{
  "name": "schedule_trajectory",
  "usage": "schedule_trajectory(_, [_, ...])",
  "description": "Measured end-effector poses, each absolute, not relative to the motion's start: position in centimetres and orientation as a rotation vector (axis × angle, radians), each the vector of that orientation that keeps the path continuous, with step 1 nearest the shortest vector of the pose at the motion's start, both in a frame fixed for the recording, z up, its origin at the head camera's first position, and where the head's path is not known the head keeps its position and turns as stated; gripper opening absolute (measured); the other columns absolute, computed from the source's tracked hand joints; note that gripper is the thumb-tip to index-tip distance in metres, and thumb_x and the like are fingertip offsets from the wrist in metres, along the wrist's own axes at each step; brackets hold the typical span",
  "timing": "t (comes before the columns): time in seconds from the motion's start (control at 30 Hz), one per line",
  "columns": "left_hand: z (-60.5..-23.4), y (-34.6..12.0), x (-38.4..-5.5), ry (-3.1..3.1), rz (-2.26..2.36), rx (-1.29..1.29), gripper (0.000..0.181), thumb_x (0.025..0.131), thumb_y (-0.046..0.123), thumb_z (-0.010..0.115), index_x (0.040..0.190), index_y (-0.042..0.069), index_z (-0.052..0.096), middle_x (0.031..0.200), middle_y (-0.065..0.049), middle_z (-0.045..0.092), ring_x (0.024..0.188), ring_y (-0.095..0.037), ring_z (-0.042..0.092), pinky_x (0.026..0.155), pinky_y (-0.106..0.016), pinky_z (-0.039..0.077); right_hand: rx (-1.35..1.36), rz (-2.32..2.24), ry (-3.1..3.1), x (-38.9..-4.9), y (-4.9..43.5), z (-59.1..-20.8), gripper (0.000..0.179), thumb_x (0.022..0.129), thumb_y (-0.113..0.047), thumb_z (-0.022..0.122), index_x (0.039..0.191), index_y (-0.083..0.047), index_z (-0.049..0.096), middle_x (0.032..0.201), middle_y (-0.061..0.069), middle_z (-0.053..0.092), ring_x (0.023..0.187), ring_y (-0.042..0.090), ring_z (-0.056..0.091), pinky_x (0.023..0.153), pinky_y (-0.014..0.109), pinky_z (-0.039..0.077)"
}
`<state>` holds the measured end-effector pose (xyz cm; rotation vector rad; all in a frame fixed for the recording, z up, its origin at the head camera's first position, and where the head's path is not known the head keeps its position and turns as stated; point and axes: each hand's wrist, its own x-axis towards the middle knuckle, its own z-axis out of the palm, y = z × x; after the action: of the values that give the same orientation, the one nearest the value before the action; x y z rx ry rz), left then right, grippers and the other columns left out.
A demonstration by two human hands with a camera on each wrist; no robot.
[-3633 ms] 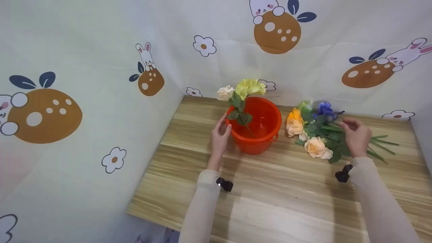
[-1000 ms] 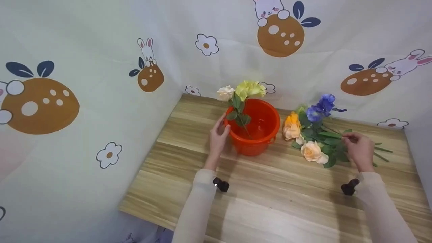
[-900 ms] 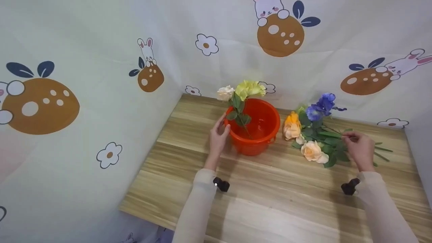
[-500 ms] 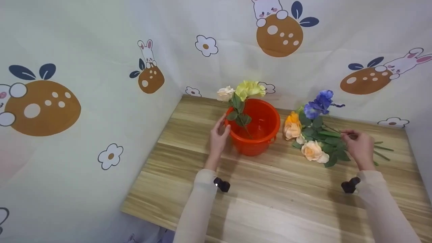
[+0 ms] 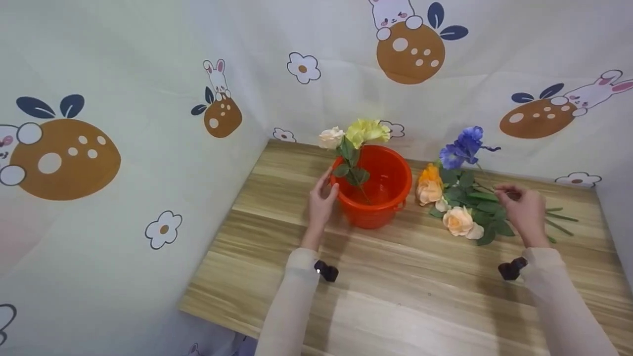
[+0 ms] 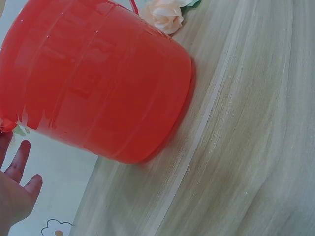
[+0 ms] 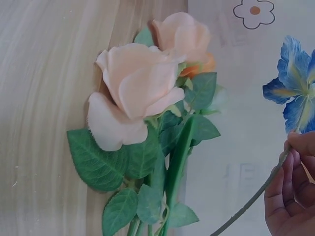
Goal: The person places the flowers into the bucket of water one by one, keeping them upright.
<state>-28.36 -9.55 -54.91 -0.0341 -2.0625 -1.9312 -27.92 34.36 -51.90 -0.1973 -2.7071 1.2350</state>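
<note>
My right hand (image 5: 526, 212) pinches the thin stem of a blue artificial iris (image 5: 462, 148) between thumb and fingertips. In the right wrist view the iris bloom (image 7: 295, 88) stands just above the fingertips and its stem slants down to the left. Below it lies a bunch of artificial flowers with peach roses (image 5: 459, 221), an orange bloom (image 5: 430, 173) and green leaves. My left hand (image 5: 321, 202) rests its fingertips at the left rim of a red bucket (image 5: 373, 213), fingers extended. A cream rose (image 5: 331, 137) and a yellow-green flower (image 5: 367, 131) lean in the bucket.
The wooden table (image 5: 376, 282) bears the bucket and bunch near its back edge. A patterned cloth wall (image 5: 336, 94) rises directly behind, and another stands along the left. Green stem ends (image 5: 561, 216) poke out to the right beneath my right hand.
The iris has come up out of the bunch in my right hand and shifted left, its bloom now above the other flowers. My left hand and the bucket keep their places.
</note>
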Motion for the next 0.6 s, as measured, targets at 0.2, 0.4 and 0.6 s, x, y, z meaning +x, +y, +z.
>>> schedule_trajectory(0.2, [-54.7, -9.6, -28.1, -2.055, -1.938, -0.048, 0.049, 0.095, 0.009, 0.065, 0.141, 0.001, 0.054, 0.146, -0.018, 0.055, 0.136, -0.035, 0.052, 0.117, -0.048, 0.04, -0.144, 1.259, -2.662, -28.1, 33.3, -51.3, 0.034, 0.099, -0.028, 0.062, 0.114, 0.001, 0.071, 0.074, -0.039, 0.053, 0.071, -0.014, 0.052, 0.06, 0.008, 0.042])
schedule_trajectory(0.4, [-53.5, -9.5, -27.5, -2.009, -2.004, -0.066, 0.048, 0.095, 0.003, 0.063, 0.14, -0.006, 0.051, 0.144, -0.025, 0.054, 0.135, -0.04, 0.05, 0.116, -0.054, 0.038, -0.072, 1.272, -2.602, -28.2, 32.0, -50.7, 0.026, 0.097, -0.021, 0.064, 0.11, 0.001, 0.072, 0.08, -0.029, 0.063, 0.071, -0.013, 0.054, 0.061, 0.006, 0.043])
schedule_trajectory(0.6, [-53.6, -9.5, -27.5, -1.988, -2.016, -0.07, 0.048, 0.095, 0.002, 0.062, 0.14, -0.008, 0.051, 0.143, -0.026, 0.053, 0.135, -0.041, 0.05, 0.116, -0.052, 0.04, -0.036, 1.297, -2.607, -28.5, 30.6, -50.0, 0.028, 0.098, -0.023, 0.063, 0.11, 0.0, 0.072, 0.079, -0.03, 0.06, 0.074, -0.011, 0.056, 0.063, 0.005, 0.044])
